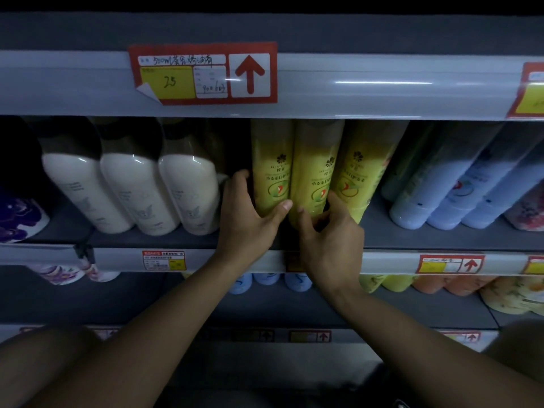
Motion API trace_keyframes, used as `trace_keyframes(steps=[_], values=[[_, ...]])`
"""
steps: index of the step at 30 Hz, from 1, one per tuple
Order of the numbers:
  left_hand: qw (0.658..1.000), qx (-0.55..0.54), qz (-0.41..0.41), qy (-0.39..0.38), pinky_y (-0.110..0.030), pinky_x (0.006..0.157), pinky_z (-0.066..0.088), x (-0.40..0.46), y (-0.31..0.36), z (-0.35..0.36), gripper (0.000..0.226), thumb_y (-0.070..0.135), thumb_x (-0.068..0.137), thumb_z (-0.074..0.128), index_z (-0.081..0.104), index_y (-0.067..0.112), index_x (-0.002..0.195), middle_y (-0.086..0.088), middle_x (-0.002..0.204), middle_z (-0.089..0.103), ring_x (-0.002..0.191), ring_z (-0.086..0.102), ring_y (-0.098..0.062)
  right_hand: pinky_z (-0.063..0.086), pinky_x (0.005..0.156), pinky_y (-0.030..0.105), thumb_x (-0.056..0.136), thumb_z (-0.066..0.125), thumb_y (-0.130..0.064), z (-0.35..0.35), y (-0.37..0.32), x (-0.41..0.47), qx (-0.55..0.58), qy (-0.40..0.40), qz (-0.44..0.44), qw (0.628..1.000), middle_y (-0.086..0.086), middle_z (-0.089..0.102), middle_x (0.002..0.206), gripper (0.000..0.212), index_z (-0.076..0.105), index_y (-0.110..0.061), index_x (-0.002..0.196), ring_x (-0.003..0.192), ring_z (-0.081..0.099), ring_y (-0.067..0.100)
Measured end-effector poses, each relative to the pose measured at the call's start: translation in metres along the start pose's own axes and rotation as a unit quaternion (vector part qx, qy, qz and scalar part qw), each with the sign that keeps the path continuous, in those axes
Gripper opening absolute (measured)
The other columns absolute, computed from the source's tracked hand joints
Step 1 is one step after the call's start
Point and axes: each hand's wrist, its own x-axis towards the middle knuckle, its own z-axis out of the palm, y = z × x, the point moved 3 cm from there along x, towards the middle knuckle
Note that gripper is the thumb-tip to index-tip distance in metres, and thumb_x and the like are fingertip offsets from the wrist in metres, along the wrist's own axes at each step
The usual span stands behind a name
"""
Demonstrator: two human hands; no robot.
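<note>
A: Hands first, quick.

B: Left hand [250, 219] grips the left yellow bottle [270, 160] low down. The thumb lies across the front and the fingers wrap round its left side.

A: Right one?

B: Right hand [329, 234] grips the middle yellow bottle [316, 160] at the base. The thumb is on the lower front and a finger is pushed in between it and the third yellow bottle [362, 166]. Both hands are closed on bottles, neither is free.

A: Where do the bottles sit?

B: On the shelf [441, 237], standing close to its front edge. All three yellow ones are in a row, side by side and touching. Their caps are hidden behind the rail [382, 83] of the shelf above.

A: Are the bases on the shelf or lifted?

B: Can't tell, the hands cover the bases.

A: Neighbours?

B: White bottles [129, 187] stand in a row toward the left end of the same shelf, with a dark gap between them and the yellow ones. The left hand's fingers reach into that gap. Blue bottles [441, 195] are toward the right end, a little apart from the third yellow bottle.

A: Anything else?

B: A red price tag [203, 73] is stuck on the rail above, with an up arrow and a handwritten 25. Its lower left corner is peeling.
</note>
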Motion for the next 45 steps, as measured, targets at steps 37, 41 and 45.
trace_keyframes(steps=[37,41,45], values=[[0.999,-0.004,-0.022,-0.028,-0.049,0.101,0.057,-0.001,-0.007,0.003,0.061,0.040,0.085,0.069,0.042,0.032,0.139,0.011,0.131,0.068,0.122,0.066,-0.010,0.053,0.067,0.037,0.093,0.065,-0.046,0.012,0.004,0.010,-0.067,0.011,0.042,0.997,-0.005,0.067,0.069,0.021,0.064,-0.025,0.096,0.076,0.067,0.024],[0.999,-0.005,-0.025,-0.033,-0.049,0.102,0.056,-0.001,-0.007,0.003,0.061,0.039,0.086,0.069,0.042,0.031,0.139,0.011,0.131,0.067,0.122,0.066,-0.010,0.051,0.066,0.035,0.094,0.065,-0.045,0.012,0.005,0.011,-0.065,0.011,0.039,0.997,-0.006,0.067,0.068,0.021,0.064,-0.024,0.097,0.074,0.067,0.022],[0.999,-0.007,-0.017,-0.050,-0.049,0.102,0.057,0.000,-0.007,0.003,0.058,0.031,0.092,0.070,0.040,0.027,0.141,0.009,0.132,0.066,0.121,0.066,-0.010,0.051,0.067,0.034,0.093,0.066,-0.042,0.011,0.003,0.012,-0.053,0.006,0.044,0.998,-0.002,0.071,0.077,0.021,0.066,-0.022,0.100,0.078,0.068,0.025]])
